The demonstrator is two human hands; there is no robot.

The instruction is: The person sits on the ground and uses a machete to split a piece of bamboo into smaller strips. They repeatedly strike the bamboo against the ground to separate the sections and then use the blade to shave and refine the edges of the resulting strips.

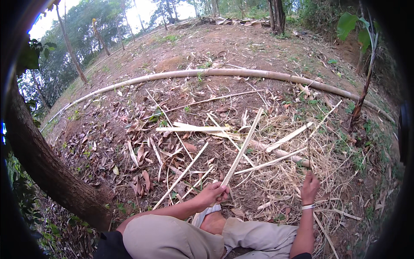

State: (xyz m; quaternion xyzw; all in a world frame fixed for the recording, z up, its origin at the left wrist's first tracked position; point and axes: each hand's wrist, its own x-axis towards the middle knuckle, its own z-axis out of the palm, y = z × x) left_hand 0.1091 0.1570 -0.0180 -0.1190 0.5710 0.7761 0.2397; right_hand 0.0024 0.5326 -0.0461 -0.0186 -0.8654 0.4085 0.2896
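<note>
My left hand (212,193) is closed round the near end of a long pale split bamboo strip (244,146), which slants up and away to the right. On the right, my right hand (310,188) makes a fist, with a white band on the wrist. From the top of that fist rises a thin dark blade-like tool (308,151), seen edge-on; its handle is hidden in the fingers. Ahead of my hands, a short bamboo pole (280,153) lies on the ground. More split strips (194,128) lie crossed around it.
Curly pale shavings (327,190) cover the ground at the right. Dry leaves (103,142) spread to the left. Farther off, a long bamboo pole (211,72) lies across the slope. A thick leaning trunk (47,164) stands close on the left, a thin young plant (367,82) on the right.
</note>
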